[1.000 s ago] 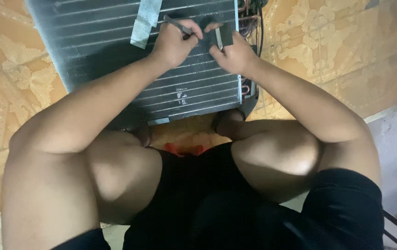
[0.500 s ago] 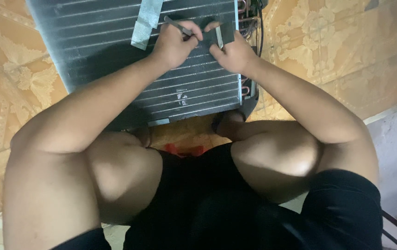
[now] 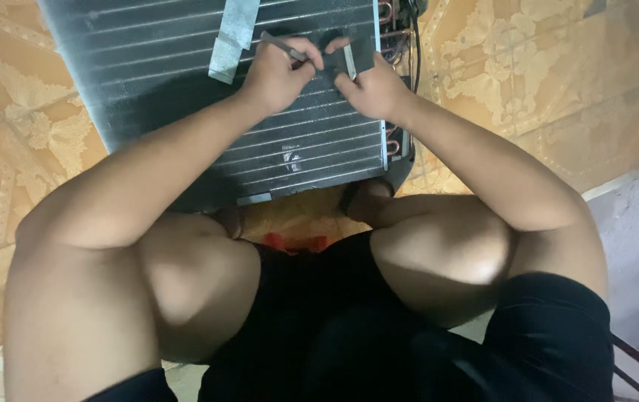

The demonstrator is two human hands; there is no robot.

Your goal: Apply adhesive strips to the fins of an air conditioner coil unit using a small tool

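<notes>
Finned coil panel [image 3: 185, 97] lying flat on a patterned tile floor [image 3: 528, 82], worked by two hands.
Left hand [image 3: 278, 74] pinches a thin metal tool [image 3: 284, 46] against the fins; right hand [image 3: 372, 88] holds a small flat strip [image 3: 350, 61] just beside it; grey tape [image 3: 231, 33] lies nearby.

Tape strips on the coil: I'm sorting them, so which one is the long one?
The grey strip left of the left hand; the sliver at the right hand is far shorter.
</notes>
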